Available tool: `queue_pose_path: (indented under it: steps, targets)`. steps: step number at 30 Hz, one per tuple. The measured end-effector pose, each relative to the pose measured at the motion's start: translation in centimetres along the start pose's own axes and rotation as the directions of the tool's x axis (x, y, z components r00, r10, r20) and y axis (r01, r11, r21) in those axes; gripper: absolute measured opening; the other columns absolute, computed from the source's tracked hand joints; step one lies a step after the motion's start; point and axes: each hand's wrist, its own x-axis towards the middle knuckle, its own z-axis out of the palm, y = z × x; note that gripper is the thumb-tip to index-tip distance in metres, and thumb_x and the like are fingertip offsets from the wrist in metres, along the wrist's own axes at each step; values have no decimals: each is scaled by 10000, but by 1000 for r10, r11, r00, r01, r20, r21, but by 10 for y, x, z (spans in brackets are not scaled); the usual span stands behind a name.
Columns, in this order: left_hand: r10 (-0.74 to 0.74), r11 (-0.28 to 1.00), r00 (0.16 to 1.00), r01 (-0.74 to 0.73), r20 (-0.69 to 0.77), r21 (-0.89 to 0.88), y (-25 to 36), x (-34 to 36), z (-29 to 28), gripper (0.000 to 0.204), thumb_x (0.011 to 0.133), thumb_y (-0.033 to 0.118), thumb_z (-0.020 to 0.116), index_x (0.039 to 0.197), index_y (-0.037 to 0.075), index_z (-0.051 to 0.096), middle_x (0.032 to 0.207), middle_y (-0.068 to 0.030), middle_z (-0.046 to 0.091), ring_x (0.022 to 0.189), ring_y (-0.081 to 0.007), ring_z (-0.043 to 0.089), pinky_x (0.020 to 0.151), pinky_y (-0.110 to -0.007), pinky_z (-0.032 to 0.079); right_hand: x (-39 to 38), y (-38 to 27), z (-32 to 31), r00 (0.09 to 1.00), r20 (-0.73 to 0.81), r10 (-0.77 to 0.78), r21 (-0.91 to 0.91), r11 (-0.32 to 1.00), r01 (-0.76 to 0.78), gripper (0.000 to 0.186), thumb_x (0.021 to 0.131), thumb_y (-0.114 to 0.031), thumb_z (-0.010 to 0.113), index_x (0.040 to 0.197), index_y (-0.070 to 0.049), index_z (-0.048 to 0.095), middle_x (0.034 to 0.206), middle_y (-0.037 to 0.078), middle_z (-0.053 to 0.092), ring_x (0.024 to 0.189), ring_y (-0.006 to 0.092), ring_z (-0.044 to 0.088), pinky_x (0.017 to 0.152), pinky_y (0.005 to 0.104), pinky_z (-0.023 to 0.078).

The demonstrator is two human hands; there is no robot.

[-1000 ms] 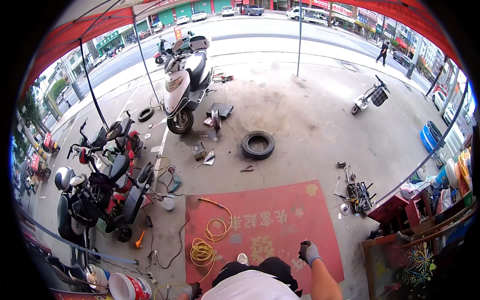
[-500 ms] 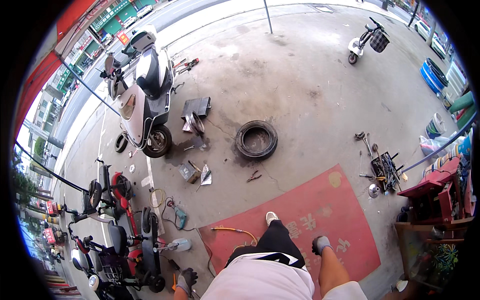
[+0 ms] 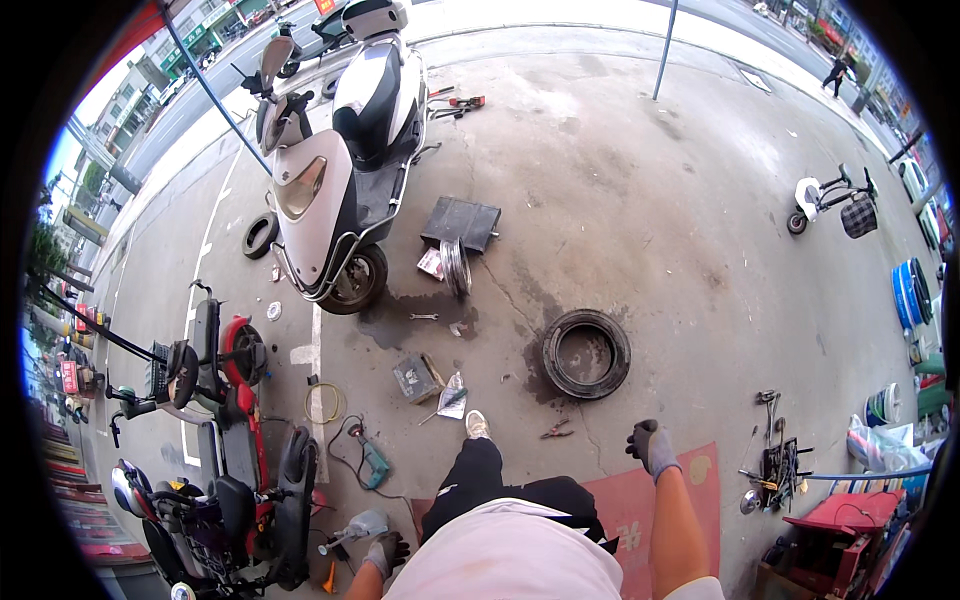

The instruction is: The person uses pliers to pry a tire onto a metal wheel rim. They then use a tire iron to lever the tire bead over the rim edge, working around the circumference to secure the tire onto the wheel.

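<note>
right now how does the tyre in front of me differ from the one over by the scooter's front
The big tyre lies flat in the open by a wet stain; the small tyre lies left of the white scooter, close beside it. The first looks wider and thicker. Both are black, loose and flat on the concrete.

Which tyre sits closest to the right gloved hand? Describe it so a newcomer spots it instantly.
Start at the white scooter parked on the concrete. Go right and toward the person, past the dark stain, to the black tyre lying flat, just beyond the right hand. It is large, rimless and alone, unlike the smaller tyre left of the scooter.
</note>
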Motion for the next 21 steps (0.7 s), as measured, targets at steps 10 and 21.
queue_pose_path:
  steps: [10,21]
  targets:
    - [666,732,732,-604,143,-315,426,27,-50,331,953,349,633,1149,83,628,987,-41,684,855,-135,629,722,-245,463,21,24,47,836,41,547,-27,837,-546,336,902,-171,485,1215,-48,496,848,221,633,626,323,621,509,429,482]
    - [477,814,874,-400,-92,421,486,165,-59,191,955,161,624,1098,35,629,969,-26,653,858,-95,568,772,-250,478,297,-262,209,997,73,-12,-44,999,15,227,969,-194,507,1028,10,588,742,70,598,602,121,571,546,295,490]
